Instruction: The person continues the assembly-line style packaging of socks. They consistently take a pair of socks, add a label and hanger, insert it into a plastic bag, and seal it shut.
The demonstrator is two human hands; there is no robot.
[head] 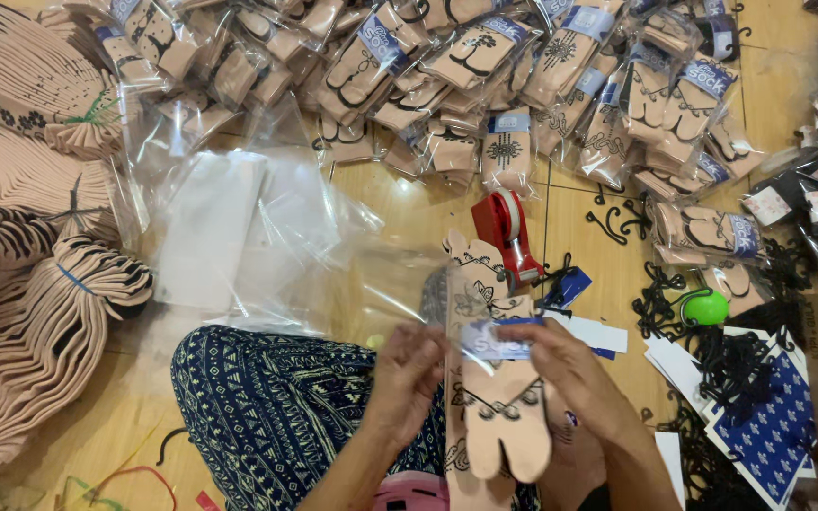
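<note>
While both grip it, left hand [407, 371] and right hand [570, 369] hold bagged socks [499, 397].

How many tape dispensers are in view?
1: a red tape dispenser on the floor, just beyond the socks held in the left hand and right hand. Others could be hidden under the piles.
</note>
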